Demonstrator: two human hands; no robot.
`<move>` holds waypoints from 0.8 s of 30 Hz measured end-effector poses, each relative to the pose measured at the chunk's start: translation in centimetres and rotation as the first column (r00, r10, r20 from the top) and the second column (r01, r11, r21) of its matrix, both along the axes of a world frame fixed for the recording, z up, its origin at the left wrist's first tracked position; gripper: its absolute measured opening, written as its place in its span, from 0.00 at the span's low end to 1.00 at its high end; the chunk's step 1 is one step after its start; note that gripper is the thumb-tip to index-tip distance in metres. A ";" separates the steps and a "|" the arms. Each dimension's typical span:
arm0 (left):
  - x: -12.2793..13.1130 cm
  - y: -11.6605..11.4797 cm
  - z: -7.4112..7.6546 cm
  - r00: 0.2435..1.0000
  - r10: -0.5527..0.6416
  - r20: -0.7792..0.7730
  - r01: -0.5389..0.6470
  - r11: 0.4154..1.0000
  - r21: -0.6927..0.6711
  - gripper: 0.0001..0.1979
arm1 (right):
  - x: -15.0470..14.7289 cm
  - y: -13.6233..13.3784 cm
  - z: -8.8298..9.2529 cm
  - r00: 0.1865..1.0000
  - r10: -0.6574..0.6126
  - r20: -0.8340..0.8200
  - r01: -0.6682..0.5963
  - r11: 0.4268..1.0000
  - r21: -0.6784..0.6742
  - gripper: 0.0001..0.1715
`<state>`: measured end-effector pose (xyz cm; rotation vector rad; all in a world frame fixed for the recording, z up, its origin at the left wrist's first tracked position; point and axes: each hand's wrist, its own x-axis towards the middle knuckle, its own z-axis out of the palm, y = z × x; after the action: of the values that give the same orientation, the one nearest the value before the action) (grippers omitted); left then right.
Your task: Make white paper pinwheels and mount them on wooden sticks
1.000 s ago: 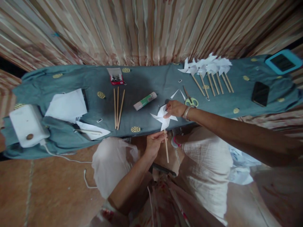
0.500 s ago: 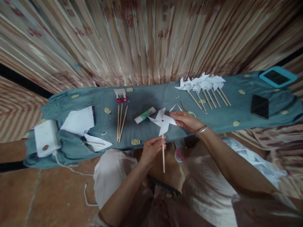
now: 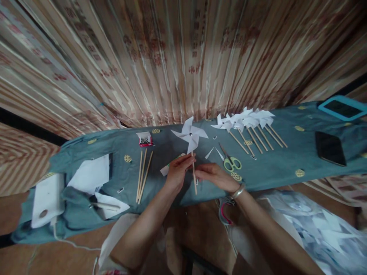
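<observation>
A white paper pinwheel (image 3: 190,135) on a thin wooden stick is held up over the cloth-covered table. My left hand (image 3: 178,172) is closed round the stick just below the paper blades. Lower down, the fingertips of my right hand (image 3: 211,175) are pinched together at the same stick. Behind my left hand lies a glue stick (image 3: 165,169), partly covered by the fingers. Green-handled scissors (image 3: 231,163) and small white paper scraps (image 3: 209,153) lie just beyond my right hand.
Several finished pinwheels (image 3: 243,121) lie in a row at the back right. A black phone (image 3: 330,148) and blue-framed device (image 3: 343,108) are far right. Left are loose sticks (image 3: 142,177), a red box of pins (image 3: 145,140), paper sheets (image 3: 89,173) and a white corded device (image 3: 48,200).
The pinwheel has moved up and away from me over the table. My right hand has left the blades and come down to the stick, uncovering the scissors. The view has shifted.
</observation>
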<state>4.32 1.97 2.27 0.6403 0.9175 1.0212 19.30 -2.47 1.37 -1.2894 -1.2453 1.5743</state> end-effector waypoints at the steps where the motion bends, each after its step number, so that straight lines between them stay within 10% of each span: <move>1: -0.2 0.0 -0.2 1.000 0.004 -0.017 -0.004 1.000 0.005 0.15 | -0.3 0.0 0.1 0.998 0.058 0.003 -0.058 0.998 -0.010 0.26; 20: -1.2 -1.2 -1.9 0.995 -0.016 -0.100 0.016 1.000 -0.002 0.17 | 0.1 1.4 0.9 0.993 0.091 0.077 -0.091 0.996 -0.007 0.22; 24: -0.9 -1.5 -1.6 0.993 -0.051 -0.110 0.049 0.999 -0.021 0.16 | 4.0 2.5 1.6 0.944 -0.273 0.187 0.245 0.957 0.158 0.21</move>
<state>3.37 0.44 0.63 0.7066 1.0014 0.9386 23.31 -0.01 2.94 -1.4917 -1.2252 1.1750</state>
